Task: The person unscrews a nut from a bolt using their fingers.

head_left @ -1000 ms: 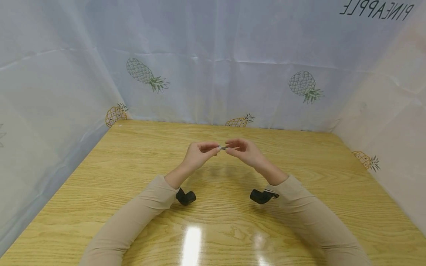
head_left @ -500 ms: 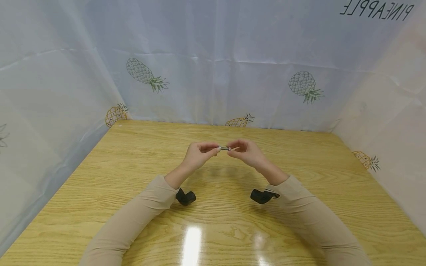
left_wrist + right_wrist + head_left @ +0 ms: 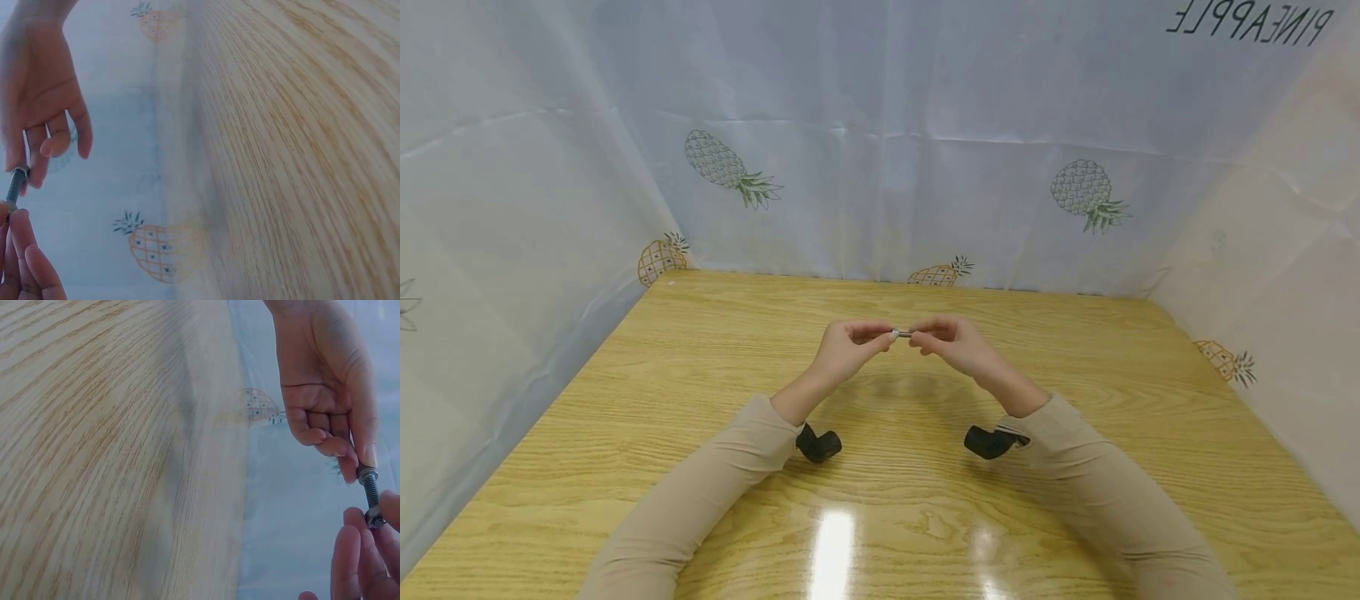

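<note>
Left hand (image 3: 847, 346) and right hand (image 3: 962, 346) pinch opposite ends of a metal bolt (image 3: 372, 490), apparently at the threading step; the next twist should call for a steady left hold. Beneath lies a wooden table (image 3: 895, 479); beyond, a pineapple-print curtain (image 3: 865, 200).

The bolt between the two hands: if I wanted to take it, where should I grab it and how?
Probably by its threaded shaft, pinched with finger and thumb from above. The bolt lies sideways in the head view, and the left hand and right hand pinch its thicker ends, so the narrow middle is the bare part.
</note>
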Tool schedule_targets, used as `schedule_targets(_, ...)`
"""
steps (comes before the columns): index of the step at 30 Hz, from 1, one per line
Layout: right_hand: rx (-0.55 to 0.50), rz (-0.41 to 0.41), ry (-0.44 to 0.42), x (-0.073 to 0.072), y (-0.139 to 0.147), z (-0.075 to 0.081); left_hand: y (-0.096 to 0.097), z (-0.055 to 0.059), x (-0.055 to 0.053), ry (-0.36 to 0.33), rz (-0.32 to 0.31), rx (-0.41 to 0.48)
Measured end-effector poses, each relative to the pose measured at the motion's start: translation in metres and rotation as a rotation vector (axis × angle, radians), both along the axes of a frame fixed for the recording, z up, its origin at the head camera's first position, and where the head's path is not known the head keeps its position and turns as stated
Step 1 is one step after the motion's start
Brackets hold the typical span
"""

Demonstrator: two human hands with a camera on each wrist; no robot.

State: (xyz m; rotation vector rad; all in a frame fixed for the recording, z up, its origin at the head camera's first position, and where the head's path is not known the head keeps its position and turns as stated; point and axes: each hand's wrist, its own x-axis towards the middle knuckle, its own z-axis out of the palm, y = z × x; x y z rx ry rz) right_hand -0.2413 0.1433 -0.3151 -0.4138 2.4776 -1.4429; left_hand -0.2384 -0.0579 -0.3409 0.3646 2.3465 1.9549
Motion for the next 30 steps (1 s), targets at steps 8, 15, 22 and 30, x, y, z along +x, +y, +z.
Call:
schedule_targets(8,-0.042,-0.012,0.029,0.0010,0.0006,-0.0001,0.0004,-0.0017,-0.0015,-0.009,0.001,0.010)
schedule_targets(15,-0.034,0.033,0.006,0.0002,0.0013,0.0006,-0.0002,-0.0012,-0.0004,-0.015,0.008,0.018)
schedule_targets(22,-0.040,0.010,0.037,0.0008,0.0001,-0.0004,-0.0005,-0.0013,0.0000,0.005,0.005,0.012)
schedule_targets(30,-0.048,-0.009,-0.009,0.0015,0.0002,0.0018,-0.0006,-0.0014,-0.0016,-0.014,0.008,0.009)
